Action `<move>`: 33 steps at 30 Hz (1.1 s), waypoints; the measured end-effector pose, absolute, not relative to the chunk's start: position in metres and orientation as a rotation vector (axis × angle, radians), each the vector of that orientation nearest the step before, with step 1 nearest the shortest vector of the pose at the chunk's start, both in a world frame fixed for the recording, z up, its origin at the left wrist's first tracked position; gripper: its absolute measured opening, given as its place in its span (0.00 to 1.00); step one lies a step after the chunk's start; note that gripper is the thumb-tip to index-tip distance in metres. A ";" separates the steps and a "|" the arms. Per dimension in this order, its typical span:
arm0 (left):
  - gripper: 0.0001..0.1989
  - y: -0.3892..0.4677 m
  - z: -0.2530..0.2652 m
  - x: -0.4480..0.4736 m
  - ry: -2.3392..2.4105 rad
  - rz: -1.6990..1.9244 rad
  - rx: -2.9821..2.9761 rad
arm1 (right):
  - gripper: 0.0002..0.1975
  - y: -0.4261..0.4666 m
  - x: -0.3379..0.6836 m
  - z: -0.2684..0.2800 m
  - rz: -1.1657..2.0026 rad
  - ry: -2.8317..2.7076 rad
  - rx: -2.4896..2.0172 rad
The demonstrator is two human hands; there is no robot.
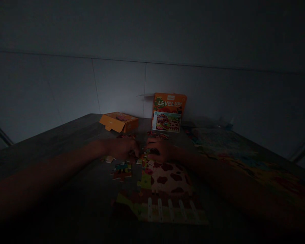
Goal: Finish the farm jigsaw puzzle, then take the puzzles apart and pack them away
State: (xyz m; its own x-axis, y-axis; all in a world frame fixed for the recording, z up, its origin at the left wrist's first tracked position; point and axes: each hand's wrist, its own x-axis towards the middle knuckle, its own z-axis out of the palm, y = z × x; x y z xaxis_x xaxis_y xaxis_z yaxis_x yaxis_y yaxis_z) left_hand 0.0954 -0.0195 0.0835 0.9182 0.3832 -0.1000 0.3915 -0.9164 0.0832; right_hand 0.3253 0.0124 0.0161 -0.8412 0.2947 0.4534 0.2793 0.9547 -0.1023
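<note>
The left hand (126,148) and right hand (159,149) are close together, fingers curled; whether either pinches a piece cannot be told in this dimness. The part-built cow jigsaw (170,177) lies on the near side of the right hand, its far edge partly covered by it. A dragging wrist could, I judge, pull its joints apart, and poor light could cause a misfit. A small jigsaw section (122,170), just nearer than the left hand, could get knocked. The dark table (63,137) spreads beneath both hands; beyond them are an orange box (120,122), the LEVEL UP! box (170,101) and a pale panelled wall (122,88)
</note>
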 end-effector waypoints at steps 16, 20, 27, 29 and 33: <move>0.06 -0.019 0.078 0.096 0.578 -0.071 3.014 | 0.13 0.009 0.324 0.019 0.004 -2.628 -0.448; 0.04 -0.019 0.081 0.095 0.634 -0.137 2.981 | 0.14 0.009 0.325 0.018 0.035 -2.629 -0.442; 0.05 -0.020 0.082 0.095 0.614 -0.100 2.963 | 0.14 0.012 0.324 0.017 0.026 -2.626 -0.438; 0.06 -0.020 0.083 0.094 0.592 -0.137 2.948 | 0.14 0.013 0.325 0.016 0.022 -2.624 -0.436; 0.04 -0.021 0.088 0.094 0.603 -0.216 2.926 | 0.13 0.012 0.325 0.016 0.030 -2.629 -0.432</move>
